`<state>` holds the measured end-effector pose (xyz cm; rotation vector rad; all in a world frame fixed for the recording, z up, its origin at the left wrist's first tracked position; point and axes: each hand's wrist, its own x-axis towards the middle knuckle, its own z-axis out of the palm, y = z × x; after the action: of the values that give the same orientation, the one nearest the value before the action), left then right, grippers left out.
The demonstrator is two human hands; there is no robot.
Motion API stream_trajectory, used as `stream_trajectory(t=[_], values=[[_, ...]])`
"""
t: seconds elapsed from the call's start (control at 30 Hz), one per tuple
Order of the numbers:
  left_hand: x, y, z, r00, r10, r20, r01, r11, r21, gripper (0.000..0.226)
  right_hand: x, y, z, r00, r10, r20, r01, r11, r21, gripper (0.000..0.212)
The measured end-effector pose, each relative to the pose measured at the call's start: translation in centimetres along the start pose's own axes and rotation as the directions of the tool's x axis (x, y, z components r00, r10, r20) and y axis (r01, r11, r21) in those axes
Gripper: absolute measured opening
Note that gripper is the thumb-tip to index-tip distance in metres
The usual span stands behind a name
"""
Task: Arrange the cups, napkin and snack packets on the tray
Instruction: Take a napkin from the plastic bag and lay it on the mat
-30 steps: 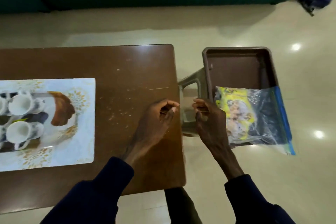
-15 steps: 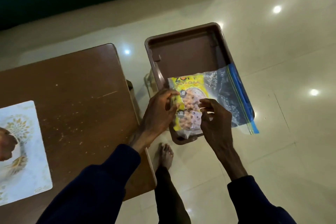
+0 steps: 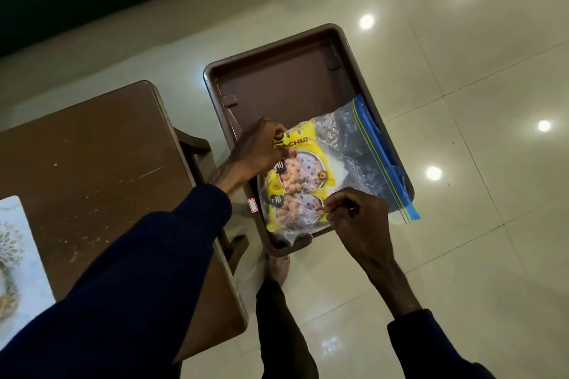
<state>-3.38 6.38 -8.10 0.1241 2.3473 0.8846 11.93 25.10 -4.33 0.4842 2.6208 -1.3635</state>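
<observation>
1. While both hands work over the brown tray [image 3: 278, 75], a clear zip bag [image 3: 354, 157] lies across its near half, blue seal strip [image 3: 381, 151] toward the tray's right rim and partly overhanging it.
2. Yellow snack packets [image 3: 297, 184] sit inside the bag, at its left end, between the two hands.
3. Left hand [image 3: 261, 148]: fingers curled and closed on the bag's upper left corner, over the top edge of the yellow packets.
4. Right hand [image 3: 357, 215]: thumb and forefinger pinched on the bag's lower edge, just beside the packets' bottom right corner.
5. Tray rests off the table [image 3: 92, 163], to its right, above the tiled floor [image 3: 462, 255]; what holds it up cannot be made out.
6. Patterned white mat [image 3: 18, 255] lies at the table's far left, well apart from the tray.
7. Bare foot [image 3: 277, 266] on the floor, just below the tray's near edge.
</observation>
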Motion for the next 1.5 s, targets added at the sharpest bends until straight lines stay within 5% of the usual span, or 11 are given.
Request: stream_trajectory(t=[0.23,0.5,0.63,0.8,0.97,1.13,1.33,1.5], values=[[0.2,-0.8,-3.0,0.973,0.007,-0.233,-0.034,0.993,-0.113,0.025,2.0,0.4,-0.3,0.975,-0.037,-0.220,0.045,0.999,0.032,0.020],[0.9,-1.5,-5.0,0.955,-0.003,-0.296,-0.096,0.943,-0.318,0.024,6.0,1.3,1.3,0.939,0.057,-0.338,-0.079,0.996,-0.051,0.026],[1.4,-1.5,-5.2,0.949,-0.050,-0.312,-0.091,0.903,-0.421,0.026,7.9,1.0,2.4,0.969,0.035,-0.243,-0.049,0.997,-0.053,0.029],[2.1,-1.2,-5.7,0.939,-0.161,-0.305,-0.044,0.821,-0.569,0.027,10.8,1.1,3.2,0.999,0.039,-0.032,-0.045,0.973,-0.225,0.062],[2.0,-0.6,-4.7,0.947,-0.206,-0.248,-0.047,0.672,-0.739,0.035,11.4,0.5,4.5,0.994,0.113,-0.011,-0.112,0.957,-0.268,0.060],[2.1,0.8,-3.3,0.954,-0.283,-0.102,0.053,0.493,-0.869,0.036,10.3,-0.2,4.9,0.971,0.238,-0.020,-0.236,0.947,-0.216,0.050],[1.6,0.7,-3.0,0.969,-0.241,0.043,0.133,0.371,-0.919,0.039,7.3,-1.7,4.4,0.955,0.297,0.001,-0.297,0.955,0.012,0.013],[-0.5,-0.4,-3.4,0.970,-0.229,0.078,0.161,0.369,-0.915,0.038,3.7,-4.2,3.8,0.922,0.355,0.154,-0.387,0.861,0.331,0.039]])
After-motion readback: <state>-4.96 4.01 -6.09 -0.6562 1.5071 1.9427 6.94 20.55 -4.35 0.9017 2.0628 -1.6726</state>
